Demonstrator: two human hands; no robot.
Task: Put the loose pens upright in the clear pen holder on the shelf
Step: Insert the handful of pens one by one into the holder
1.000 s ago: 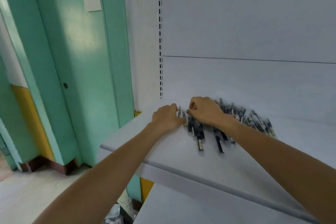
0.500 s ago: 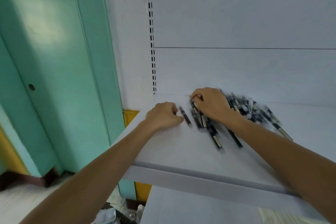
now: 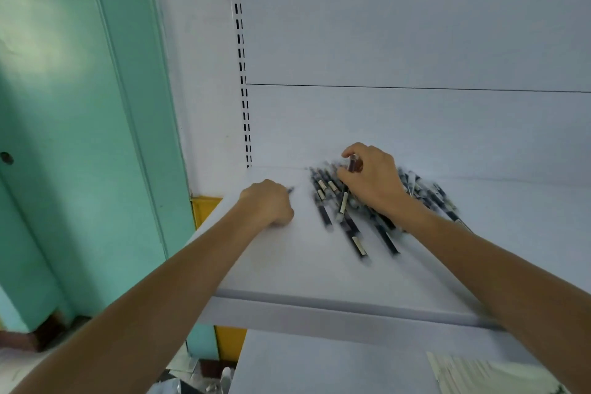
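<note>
Newly lifted, one pen [image 3: 351,165] stands upright; other pens [image 3: 350,228] point frontward.

Both bare forearms reach forward from the lower corners of the view. The left hand [image 3: 267,203] lies knuckles up, curled like a loose fist; whether it grips something I cannot tell. The right hand [image 3: 374,181] is further forward and a little higher, with its back turned up. Its thumb and curled fingers [image 3: 354,150] pinch a pen [image 3: 352,166], held nearly upright.
</note>
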